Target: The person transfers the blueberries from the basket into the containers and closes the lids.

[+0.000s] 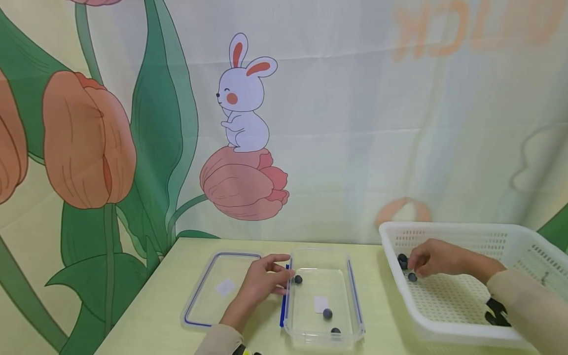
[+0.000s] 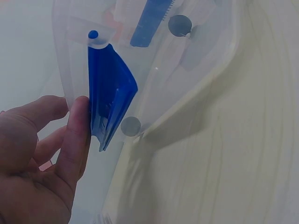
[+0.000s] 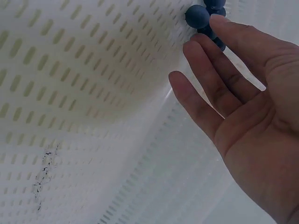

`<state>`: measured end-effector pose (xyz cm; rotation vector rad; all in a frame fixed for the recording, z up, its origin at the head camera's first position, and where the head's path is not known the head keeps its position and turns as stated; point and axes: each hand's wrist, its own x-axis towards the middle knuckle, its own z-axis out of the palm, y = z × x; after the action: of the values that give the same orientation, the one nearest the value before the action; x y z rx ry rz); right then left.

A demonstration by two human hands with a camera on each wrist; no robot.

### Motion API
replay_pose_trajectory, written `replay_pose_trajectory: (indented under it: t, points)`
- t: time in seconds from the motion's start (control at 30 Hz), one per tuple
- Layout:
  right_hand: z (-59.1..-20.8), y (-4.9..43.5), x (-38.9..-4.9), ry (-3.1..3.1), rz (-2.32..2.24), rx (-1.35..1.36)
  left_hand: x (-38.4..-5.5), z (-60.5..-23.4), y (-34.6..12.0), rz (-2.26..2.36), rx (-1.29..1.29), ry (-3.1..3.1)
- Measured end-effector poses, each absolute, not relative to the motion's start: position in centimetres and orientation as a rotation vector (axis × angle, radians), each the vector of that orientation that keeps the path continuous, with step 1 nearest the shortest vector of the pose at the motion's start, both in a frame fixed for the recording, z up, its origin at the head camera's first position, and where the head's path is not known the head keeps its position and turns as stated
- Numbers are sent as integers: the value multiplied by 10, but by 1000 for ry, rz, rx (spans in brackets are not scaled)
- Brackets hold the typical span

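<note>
One left hand [image 1: 259,281], fingers loose, touching box [image 1: 317,337]; one right hand [image 1: 437,258], partly spread beside berries [image 3: 197,17] in basket [image 1: 452,227]; light pinch advisable.

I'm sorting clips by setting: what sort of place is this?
Probably an indoor tabletop recording setup: a printed cartoon backdrop stands behind a table bearing a clear container and white basket.
</note>
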<state>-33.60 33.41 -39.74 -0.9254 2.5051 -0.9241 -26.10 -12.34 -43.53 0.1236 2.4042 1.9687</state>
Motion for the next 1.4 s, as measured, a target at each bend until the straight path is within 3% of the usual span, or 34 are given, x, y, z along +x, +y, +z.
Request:
replay_pose_trajectory:
  t: [0.77, 1.1, 1.4]
  points:
    - [-392, 326, -334, 2622, -770, -893, -262, -436, -123, 1980, 153, 2386]
    - [-351, 325, -324, 2851, -777, -799, -262, -435, -122, 1979, 132, 2386]
    - [-310, 310, -294, 3098, -754, -782, -262, -435, -123, 1968, 121, 2398]
